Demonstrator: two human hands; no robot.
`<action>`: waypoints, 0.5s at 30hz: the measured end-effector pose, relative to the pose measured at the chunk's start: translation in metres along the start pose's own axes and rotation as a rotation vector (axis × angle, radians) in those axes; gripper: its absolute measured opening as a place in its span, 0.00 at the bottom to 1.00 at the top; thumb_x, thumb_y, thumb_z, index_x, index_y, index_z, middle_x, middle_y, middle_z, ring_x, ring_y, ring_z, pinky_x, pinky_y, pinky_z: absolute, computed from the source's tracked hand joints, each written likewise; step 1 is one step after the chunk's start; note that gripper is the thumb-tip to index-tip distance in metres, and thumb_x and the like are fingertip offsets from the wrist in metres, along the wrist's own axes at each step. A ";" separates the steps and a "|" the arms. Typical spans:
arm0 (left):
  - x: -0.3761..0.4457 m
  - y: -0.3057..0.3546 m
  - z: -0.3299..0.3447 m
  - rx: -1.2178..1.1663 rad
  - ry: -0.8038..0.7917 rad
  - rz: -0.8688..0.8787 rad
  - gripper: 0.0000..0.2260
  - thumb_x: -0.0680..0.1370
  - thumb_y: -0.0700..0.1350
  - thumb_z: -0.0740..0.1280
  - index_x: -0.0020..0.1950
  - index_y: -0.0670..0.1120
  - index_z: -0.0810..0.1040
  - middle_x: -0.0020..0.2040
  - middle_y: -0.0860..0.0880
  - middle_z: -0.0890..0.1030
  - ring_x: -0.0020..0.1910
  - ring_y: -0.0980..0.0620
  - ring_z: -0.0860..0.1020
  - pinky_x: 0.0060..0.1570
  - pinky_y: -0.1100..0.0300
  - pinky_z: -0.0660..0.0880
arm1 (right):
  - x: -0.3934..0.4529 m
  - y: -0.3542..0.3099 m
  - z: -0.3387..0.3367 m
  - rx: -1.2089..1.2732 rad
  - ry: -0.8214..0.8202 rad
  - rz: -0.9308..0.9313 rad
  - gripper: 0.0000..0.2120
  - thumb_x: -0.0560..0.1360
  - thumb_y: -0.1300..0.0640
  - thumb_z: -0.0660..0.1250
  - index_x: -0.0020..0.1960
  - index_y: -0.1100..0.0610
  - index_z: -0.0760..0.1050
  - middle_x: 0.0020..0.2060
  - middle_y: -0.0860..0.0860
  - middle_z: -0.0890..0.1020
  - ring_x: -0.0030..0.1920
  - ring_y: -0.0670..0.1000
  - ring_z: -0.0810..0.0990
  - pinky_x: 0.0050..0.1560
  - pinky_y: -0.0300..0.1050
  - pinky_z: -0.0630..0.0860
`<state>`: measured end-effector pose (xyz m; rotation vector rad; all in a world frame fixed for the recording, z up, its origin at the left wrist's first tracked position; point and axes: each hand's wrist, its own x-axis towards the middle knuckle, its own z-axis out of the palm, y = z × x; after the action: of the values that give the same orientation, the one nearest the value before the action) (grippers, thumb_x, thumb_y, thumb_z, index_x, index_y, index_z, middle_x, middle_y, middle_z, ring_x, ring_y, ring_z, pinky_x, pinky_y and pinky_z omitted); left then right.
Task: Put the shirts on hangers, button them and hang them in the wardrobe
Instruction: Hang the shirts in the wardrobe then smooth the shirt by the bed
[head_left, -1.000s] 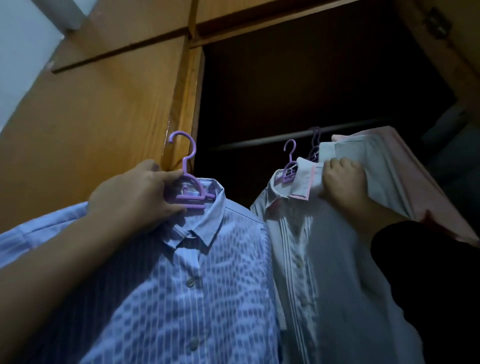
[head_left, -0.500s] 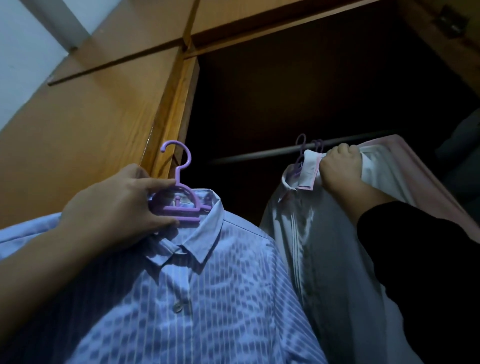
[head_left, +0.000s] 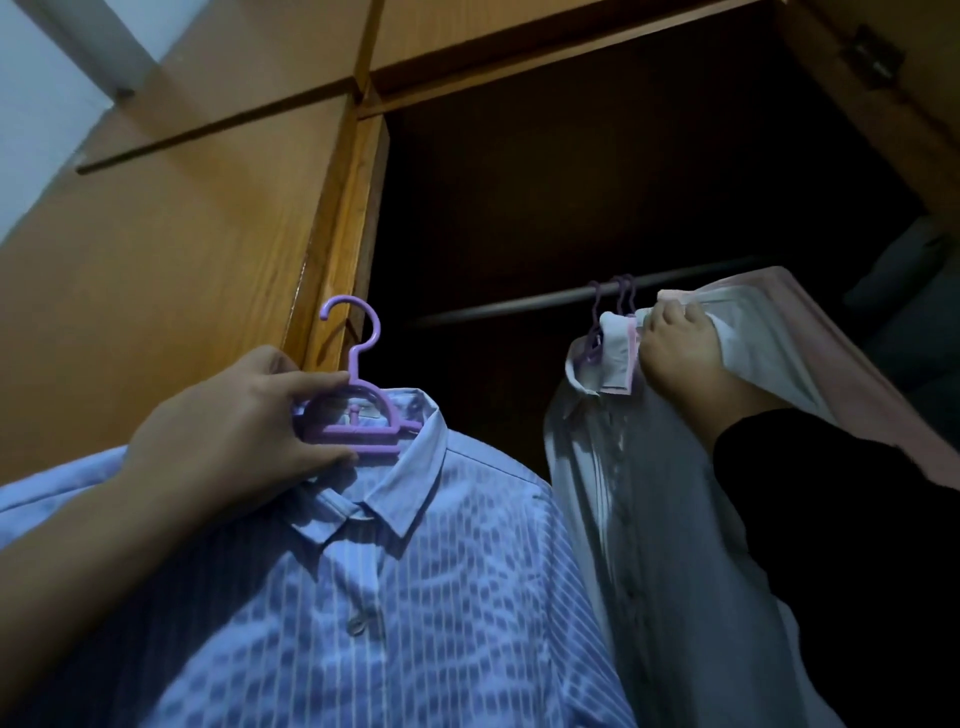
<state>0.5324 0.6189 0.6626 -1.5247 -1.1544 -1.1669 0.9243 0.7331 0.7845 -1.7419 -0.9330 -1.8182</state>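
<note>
1. While the left hand (head_left: 244, 436) grips the purple hanger (head_left: 353, 410) at its neck, thumb under the crossbar and fingers curled over the top, the blue striped shirt (head_left: 405, 597) hangs from it out in front of the open wardrobe (head_left: 218, 249), not on the rail yet.
2. That shirt looks buttoned: collar closed, and two buttons down the placket show done up. Its hook points up and sits free in the air, just in front of the wooden door frame (head_left: 343, 218).
3. Right hand (head_left: 680, 353) is over on the other side, fingers curled tight into the fabric of a white shirt (head_left: 769, 343), bunching it near the collar. Black sleeve (head_left: 841, 545) on that arm.
4. Metal rail (head_left: 519, 306) runs across the dark inside of the wardrobe. Three purple hooks (head_left: 618, 296) are on it, packed close together right above the right hand.
5. Hanging from those: a pale grey shirt (head_left: 623, 519) nearest the blue one, the white one being held, and a pink shirt (head_left: 852, 374) behind it, furthest right.
6. Bit of white wall (head_left: 31, 93) top left. Inside of the wardrobe is too dark to make out much else.
</note>
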 end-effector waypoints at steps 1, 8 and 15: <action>0.000 0.001 -0.001 -0.001 -0.004 -0.002 0.30 0.64 0.66 0.70 0.66 0.65 0.72 0.45 0.59 0.68 0.42 0.57 0.73 0.34 0.59 0.70 | -0.004 0.000 0.002 0.023 0.028 0.002 0.21 0.77 0.56 0.52 0.67 0.60 0.69 0.63 0.57 0.73 0.65 0.58 0.68 0.66 0.50 0.63; -0.009 0.008 -0.005 0.005 -0.031 -0.021 0.30 0.66 0.67 0.70 0.67 0.65 0.71 0.47 0.59 0.67 0.44 0.57 0.70 0.32 0.62 0.65 | -0.063 -0.023 -0.015 0.830 0.246 -0.106 0.24 0.73 0.49 0.64 0.63 0.63 0.74 0.59 0.60 0.78 0.60 0.60 0.76 0.62 0.53 0.69; -0.020 0.006 -0.015 -0.060 -0.029 -0.003 0.30 0.65 0.67 0.70 0.67 0.64 0.72 0.49 0.60 0.70 0.46 0.55 0.73 0.35 0.59 0.69 | -0.154 -0.064 -0.086 1.372 0.041 -0.263 0.44 0.65 0.28 0.60 0.75 0.49 0.59 0.67 0.40 0.66 0.66 0.37 0.62 0.64 0.24 0.52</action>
<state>0.5335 0.6003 0.6453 -1.5905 -1.1507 -1.1941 0.8343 0.6930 0.6245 -0.6955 -1.8099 -0.7998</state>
